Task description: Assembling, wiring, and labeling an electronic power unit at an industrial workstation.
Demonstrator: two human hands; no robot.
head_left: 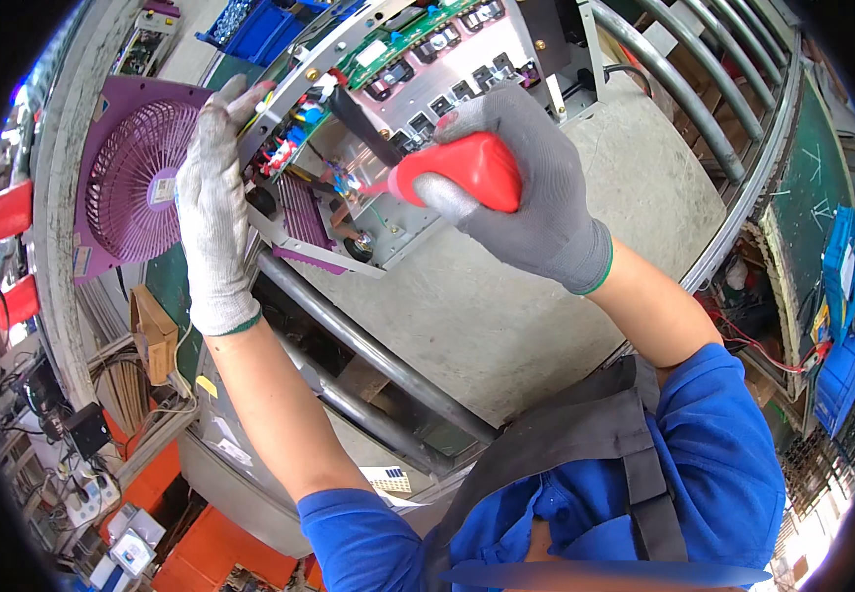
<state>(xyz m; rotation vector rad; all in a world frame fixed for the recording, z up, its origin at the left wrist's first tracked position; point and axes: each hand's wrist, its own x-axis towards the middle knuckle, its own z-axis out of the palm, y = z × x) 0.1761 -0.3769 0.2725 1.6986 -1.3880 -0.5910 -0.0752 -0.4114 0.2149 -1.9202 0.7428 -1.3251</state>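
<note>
In front of me lies an open metal chassis [408, 232] with a green circuit board [418, 44], wires and several black components in it. My right hand [546, 187], in a grey glove, is wrapped round a red squeeze bottle [477, 168]. The bottle's narrow tip points left and down into the chassis, near small wired parts; whether it touches them I cannot tell. My left hand [213, 207], in a whitish glove, rests against the left side of the chassis with its fingers stretched out. Its thumb is partly hidden.
A purple panel with a round fan grille [142, 183] stands left of my left hand. Metal roller bars [349, 340] run beside the grey work surface [447, 316]. Blue bins [260, 30] sit at the far left, and another blue bin [847, 345] is at the right.
</note>
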